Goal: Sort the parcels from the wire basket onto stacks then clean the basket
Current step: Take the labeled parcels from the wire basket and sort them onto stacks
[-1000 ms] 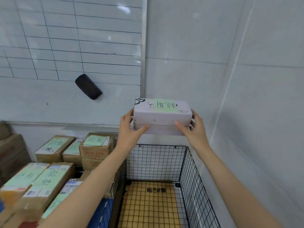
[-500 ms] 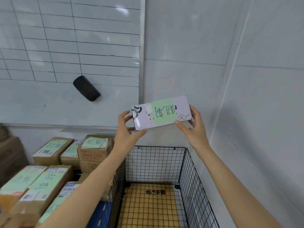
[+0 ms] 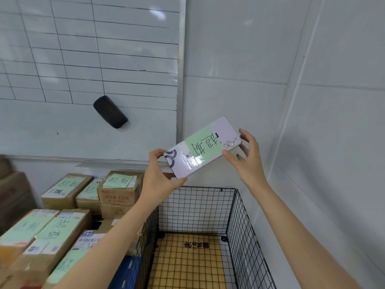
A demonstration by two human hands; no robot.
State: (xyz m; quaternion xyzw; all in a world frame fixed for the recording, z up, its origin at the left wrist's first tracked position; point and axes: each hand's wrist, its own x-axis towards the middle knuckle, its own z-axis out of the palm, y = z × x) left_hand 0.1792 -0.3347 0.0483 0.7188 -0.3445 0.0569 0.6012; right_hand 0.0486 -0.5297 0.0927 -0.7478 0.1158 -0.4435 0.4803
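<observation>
**Lilac parcel held up over the basket, tilted**

The lilac parcel (image 3: 203,147) is up in the air, right end higher, above the back rim of the wire basket (image 3: 235,226) and just right of the whiteboard (image 3: 83,59) frame. The left hand (image 3: 158,176) grips its lower-left end, fingers curled round the corner. The right hand (image 3: 245,155) only has its thumb tip on the long lower edge, with the other fingers spread apart off the end. The cardboard stacks (image 3: 116,190) crowd the basket's left side, and the wall runs close along the right. A yellow grid mat (image 3: 187,261) lies in the bottom.
</observation>
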